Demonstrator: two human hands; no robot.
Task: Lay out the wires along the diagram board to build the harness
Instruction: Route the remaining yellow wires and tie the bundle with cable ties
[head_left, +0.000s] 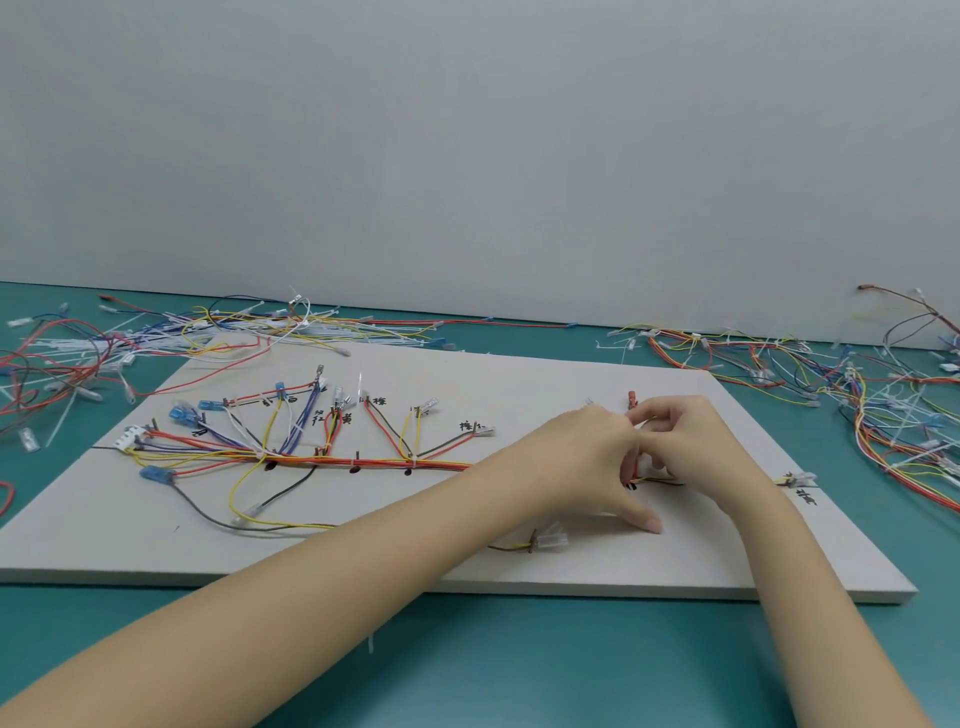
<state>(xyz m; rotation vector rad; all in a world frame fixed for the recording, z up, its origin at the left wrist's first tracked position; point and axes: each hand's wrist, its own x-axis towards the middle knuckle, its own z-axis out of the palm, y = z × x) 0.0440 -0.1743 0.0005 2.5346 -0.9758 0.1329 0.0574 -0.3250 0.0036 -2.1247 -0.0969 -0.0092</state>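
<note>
Step looks like fixing right end of wire trunk (363, 460) on diagram board (571, 566), landmark here. Near board's front edge: loose clear connector (550, 540).

Mid-board, right of centre: left hand (592, 457) curled, thumb down on board; right hand (691, 447) pinching beside it. What they pinch is hidden.

Next, likely: steady pull, keeping trunk on line.

Behind board: spare wires (156, 338).

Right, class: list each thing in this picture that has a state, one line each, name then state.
Left hand: fingers curled, working at the wire bundle with the right.
Right hand: fingers curled, pinching at the same spot.
Red and yellow wire bundle: laid along the board's line, tied.
Pale grey diagram board: flat on the table.
Loose coloured wires: tangled beside the board.
</note>
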